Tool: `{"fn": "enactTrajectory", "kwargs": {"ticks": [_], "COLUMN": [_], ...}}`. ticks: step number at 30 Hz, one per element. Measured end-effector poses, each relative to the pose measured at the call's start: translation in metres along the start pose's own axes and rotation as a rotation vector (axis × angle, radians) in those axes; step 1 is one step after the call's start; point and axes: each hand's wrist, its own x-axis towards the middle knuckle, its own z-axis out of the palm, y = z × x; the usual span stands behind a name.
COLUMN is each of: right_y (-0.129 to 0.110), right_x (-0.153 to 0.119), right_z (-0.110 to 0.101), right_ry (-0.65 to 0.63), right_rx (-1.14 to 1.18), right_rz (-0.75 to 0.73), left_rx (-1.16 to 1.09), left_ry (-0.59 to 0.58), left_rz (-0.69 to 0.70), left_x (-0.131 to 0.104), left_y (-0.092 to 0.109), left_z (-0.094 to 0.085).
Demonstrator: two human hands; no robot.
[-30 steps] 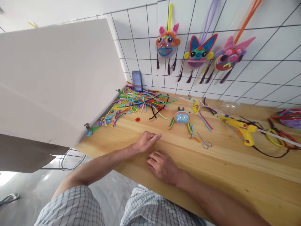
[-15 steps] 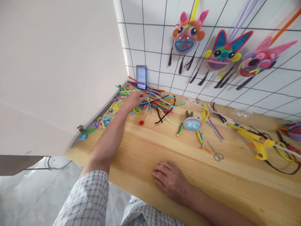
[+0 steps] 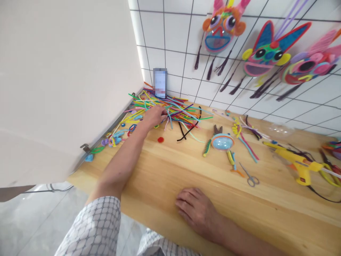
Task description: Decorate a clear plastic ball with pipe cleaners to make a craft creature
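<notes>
My left hand (image 3: 156, 116) reaches into a pile of many-coloured pipe cleaners (image 3: 183, 113) at the back left of the table. Its fingers are bent and pinched together at the pile, beside a light-blue pipe cleaner (image 3: 169, 119); the fingertips are partly hidden. Resting on the wood near the front edge is my right hand (image 3: 195, 209), palm down, fingers loosely bent and holding nothing. A clear plastic dome rimmed in orange (image 3: 222, 142) lies over pliers (image 3: 207, 147) with green and yellow handles. Small scissors (image 3: 252, 179) lie just in front of them.
A phone (image 3: 160, 83) leans on the tiled wall behind the pile. Decorated masks (image 3: 266, 58) with tassels hang on that wall. A yellow glue gun (image 3: 301, 163) lies at the right. A white panel (image 3: 69, 85) borders the left side. A red disc (image 3: 160, 140) sits before the pile.
The view has shifted a little. My left hand stays at the pipe cleaner pile, its fingers slightly more bent. My right hand still rests on the table.
</notes>
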Motion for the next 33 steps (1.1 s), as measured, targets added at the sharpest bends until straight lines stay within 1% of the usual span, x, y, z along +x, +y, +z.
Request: {"fn": "enactTrajectory", "kwargs": {"ticks": [4,7,10,13,16,20,25,30,33], "right_y": [0.000,0.000,0.000,0.000,0.000,-0.001,-0.001,0.000,0.000], "right_x": [-0.001,0.000,0.001,0.002,0.003,0.004,0.004,0.002,0.002], "right_z": [0.001,0.001,-0.001,-0.002,-0.003,-0.005,-0.006,-0.006,-0.005], "right_ry": [0.009,0.015,0.029,0.034,0.027,0.021,0.027,0.013,0.000], "right_rx": [-0.007,-0.006,-0.007,-0.012,-0.018,-0.025,-0.027,-0.011,-0.003], "right_rz": [-0.003,-0.014,-0.028,-0.037,-0.040,-0.039,-0.036,-0.027,-0.021], "left_rx": [-0.055,-0.151,-0.330,-0.558,-0.805,-1.019,-1.087,-1.035,-0.989], "left_ry": [0.021,0.101,0.167,0.169,0.212,0.274,0.354,0.488,0.561], "left_rz": [-0.002,0.007,-0.033,-0.140,-0.235,-0.288,-0.267,-0.222,-0.175], "left_x": [0.003,0.005,0.004,0.003,0.004,0.005,0.005,0.006,0.004], "left_y": [-0.004,-0.007,-0.009,-0.014,-0.019,-0.022,-0.027,-0.032,-0.030], "left_z": [-0.002,-0.010,-0.020,-0.029,-0.036,-0.046,-0.058,-0.069,-0.075]}}
